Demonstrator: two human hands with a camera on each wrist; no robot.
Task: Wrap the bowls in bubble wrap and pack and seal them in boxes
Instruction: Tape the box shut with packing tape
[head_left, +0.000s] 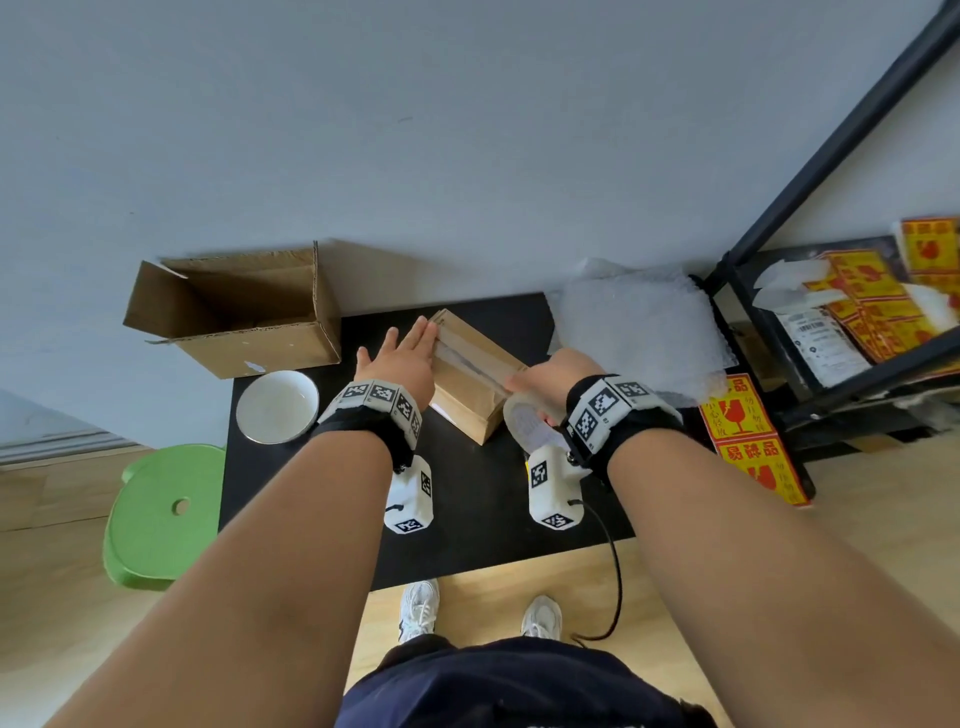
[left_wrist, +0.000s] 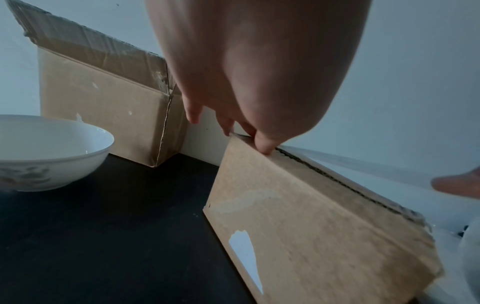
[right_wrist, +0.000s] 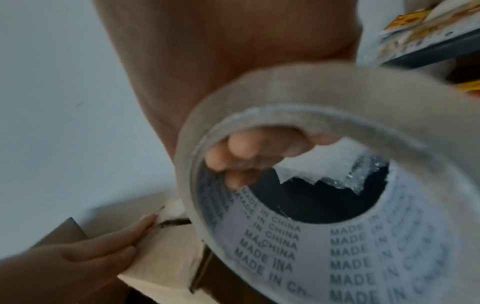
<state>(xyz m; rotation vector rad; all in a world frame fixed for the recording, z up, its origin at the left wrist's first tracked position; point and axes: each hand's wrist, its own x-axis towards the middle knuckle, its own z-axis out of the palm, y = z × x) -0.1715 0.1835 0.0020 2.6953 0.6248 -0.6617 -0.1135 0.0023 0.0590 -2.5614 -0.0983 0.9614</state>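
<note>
Black table (head_left: 467, 519) against a pale wall | left hand (head_left: 402, 358), fingers flat, pins closed box (head_left: 475, 379) steady for sealing | right hand (head_left: 550, 379), grip curled through tape roll (head_left: 527, 426), draws strip along seam | unwrapped bowl (head_left: 277, 406) waits beside open box (head_left: 234, 312).
</note>
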